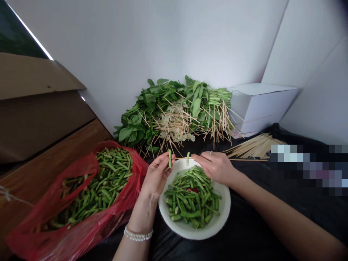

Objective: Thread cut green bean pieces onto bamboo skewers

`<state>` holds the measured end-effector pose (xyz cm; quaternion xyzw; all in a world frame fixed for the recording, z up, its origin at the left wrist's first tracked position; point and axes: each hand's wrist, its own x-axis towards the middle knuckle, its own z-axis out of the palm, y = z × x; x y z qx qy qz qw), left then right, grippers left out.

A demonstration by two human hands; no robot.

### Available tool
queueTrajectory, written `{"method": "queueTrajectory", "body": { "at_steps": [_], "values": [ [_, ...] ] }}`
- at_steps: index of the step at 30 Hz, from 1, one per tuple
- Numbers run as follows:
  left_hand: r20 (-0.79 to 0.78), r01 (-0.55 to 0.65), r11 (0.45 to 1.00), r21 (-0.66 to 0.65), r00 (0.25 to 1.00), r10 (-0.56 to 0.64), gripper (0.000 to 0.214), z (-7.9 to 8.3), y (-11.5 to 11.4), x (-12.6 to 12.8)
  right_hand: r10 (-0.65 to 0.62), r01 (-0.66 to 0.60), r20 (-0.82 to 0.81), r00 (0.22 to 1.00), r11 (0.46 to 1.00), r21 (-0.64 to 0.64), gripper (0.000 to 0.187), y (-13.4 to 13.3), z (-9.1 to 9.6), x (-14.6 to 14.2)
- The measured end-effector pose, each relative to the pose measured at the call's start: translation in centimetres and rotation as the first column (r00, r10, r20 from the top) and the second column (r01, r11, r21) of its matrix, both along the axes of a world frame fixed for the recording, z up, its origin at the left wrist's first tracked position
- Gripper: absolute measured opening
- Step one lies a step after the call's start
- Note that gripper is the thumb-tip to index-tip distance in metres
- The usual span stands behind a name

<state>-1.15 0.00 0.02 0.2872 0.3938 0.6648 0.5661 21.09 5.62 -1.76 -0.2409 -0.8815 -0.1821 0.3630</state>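
Above the far rim of a white bowl point(169, 227), my left hand point(157, 174) pinches a short piece of green bean point(170, 158), held upright at the tip of a thin wooden skewer point(244, 159). My right hand point(217, 166) is closed around that skewer, which runs out past it to the right. Between the two hands, another green bean piece point(187, 158) sits threaded crosswise on the stick. Cut green beans point(193, 203) are heaped in the bowl, with something small and red partly buried among them.
To the left lies an open red plastic bag point(67, 241) with more cut beans. Skewered leafy greens point(152, 96) are piled against the wall. Loose skewers point(255, 145) lie near a white box point(268, 105). A cardboard box point(35, 119) stands at far left.
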Motion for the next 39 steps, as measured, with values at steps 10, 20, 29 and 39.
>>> {"method": "queueTrajectory", "body": {
  "at_steps": [10, 20, 29, 39],
  "values": [
    [-0.060, -0.018, 1.000, 0.026, 0.998, 0.019, 0.033, -0.1, -0.1, 0.4, -0.014, 0.014, 0.004, 1.000, 1.000, -0.025, 0.032, -0.1, 0.2, -0.1],
    [-0.094, -0.052, 0.998, 0.028, 0.994, 0.055, 0.047, 0.0, 0.0, 0.2, -0.005, 0.004, -0.023, 1.000, 0.999, -0.034, 0.033, -0.2, -0.1, -0.2],
    [-0.179, -0.034, 0.999, -0.014, 0.983, 0.031, 0.061, -0.2, 0.0, 0.5, 0.023, -0.023, -0.006, 1.000, 0.998, -0.062, 0.030, -0.4, -0.1, -0.3],
    [-0.321, 0.137, 0.988, -0.071, 0.935, -0.153, 0.073, -0.3, -0.5, 1.3, 0.086, -0.083, 0.064, 0.994, 0.995, -0.047, 0.028, -1.0, 0.1, -0.9]
  ]
}}
